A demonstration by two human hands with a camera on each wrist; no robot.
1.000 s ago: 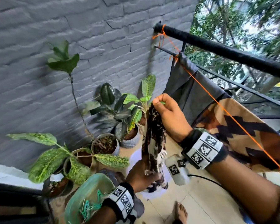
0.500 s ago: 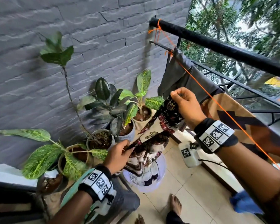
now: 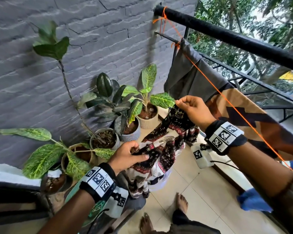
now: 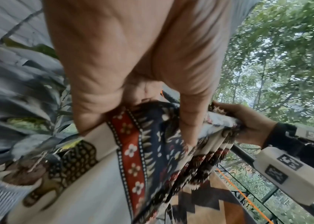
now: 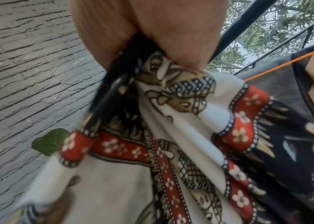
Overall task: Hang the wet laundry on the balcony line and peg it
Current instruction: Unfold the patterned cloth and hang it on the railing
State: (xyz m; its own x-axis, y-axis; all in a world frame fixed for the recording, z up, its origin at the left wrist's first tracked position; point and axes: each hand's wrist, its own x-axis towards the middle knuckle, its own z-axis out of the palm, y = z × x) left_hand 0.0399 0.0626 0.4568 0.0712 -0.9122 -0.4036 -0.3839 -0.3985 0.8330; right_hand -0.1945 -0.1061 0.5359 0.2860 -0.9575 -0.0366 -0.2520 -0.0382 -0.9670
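now hands (image 3: pixel 128 155) apart, patterned cloth (image 3: pixel 161 147) (seemingly) wider.

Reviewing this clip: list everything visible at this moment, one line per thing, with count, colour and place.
Patterned cloth: one, black, red and white, held between both hands.
Line: one, orange, tied to the rail.
Rail: one, black, upper right.
Grey cloth: one, draped over the line.
Brown cloth: one, brown and black, on the line at right.
Potted plants: several, green, along the grey wall.
Left hand: grips the cloth's lower edge.
Right hand: pinches the upper corner.
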